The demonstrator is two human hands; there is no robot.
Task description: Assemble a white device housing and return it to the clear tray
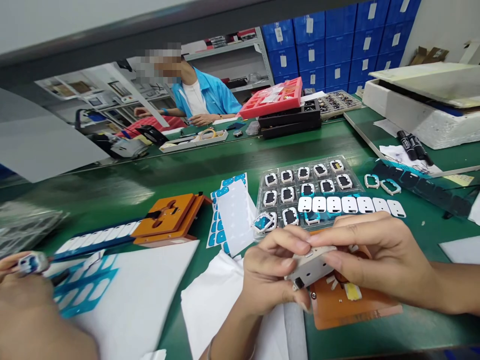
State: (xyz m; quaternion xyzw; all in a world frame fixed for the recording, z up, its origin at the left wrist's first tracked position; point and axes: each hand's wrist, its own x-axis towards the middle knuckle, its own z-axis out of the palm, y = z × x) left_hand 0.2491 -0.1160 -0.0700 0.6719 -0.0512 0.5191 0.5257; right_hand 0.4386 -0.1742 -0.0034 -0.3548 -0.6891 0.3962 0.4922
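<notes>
I hold the pale casing (pixel 317 267) between both hands, just above the orange plate (pixel 330 312) on the green table (pixel 232 160). My left grip (pixel 272 270) is closed about its near-left end, fingertips on top and thumb below; my right grip (pixel 369 250) pinches the other end, with the thumb against the upper edge and the index fingertip on top, close to the left fingers.

To handle it well, I would let the left side carry the steadying and the right thumb do the fine pressing, evenly, without twisting the casing. The dark insert (pixel 299 283) at its lower corner (nearest my left thumb) deserves bare room, so I'd stay off it. The holed side wall faces outward, and holding that tilt should leave the holes easy to check. What my fingers cover on top, I cannot tell.

Staying low over the plate seems wise, though clear of the yellow piece (pixel 353 291) lying there. My elbows should also stay clear of the clear tray (pixel 258 187) beyond and of another person's hand (pixel 24 300) at far left.
</notes>
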